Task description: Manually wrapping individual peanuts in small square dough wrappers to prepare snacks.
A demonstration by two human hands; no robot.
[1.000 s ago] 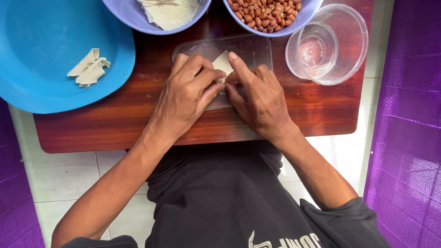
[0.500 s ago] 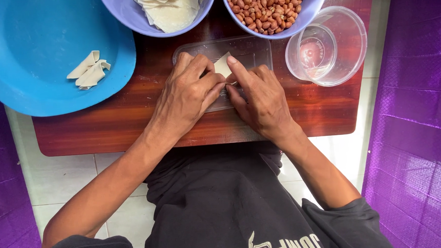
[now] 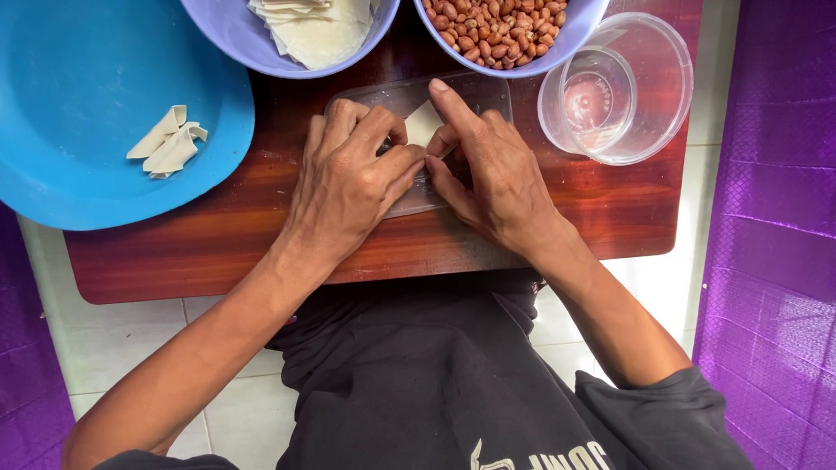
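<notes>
Head view: left hand (image 3: 348, 182) and right hand (image 3: 492, 171) meet fingertip to fingertip, both pinching pale dough wrapper (image 3: 423, 124); right index finger stretched forward past it. Wrapper lies on clear plastic lid (image 3: 407, 205), mid-table toward far edge of wooden table (image 3: 202, 240). Beyond, at far edge: lilac bowl of wrappers (image 3: 231, 32), lilac bowl of peanuts (image 3: 573, 26). Clear round container (image 3: 656, 84) at far right corner. Blue plate (image 3: 46, 110) overhanging left edge, holding folded pieces (image 3: 166, 141).
</notes>
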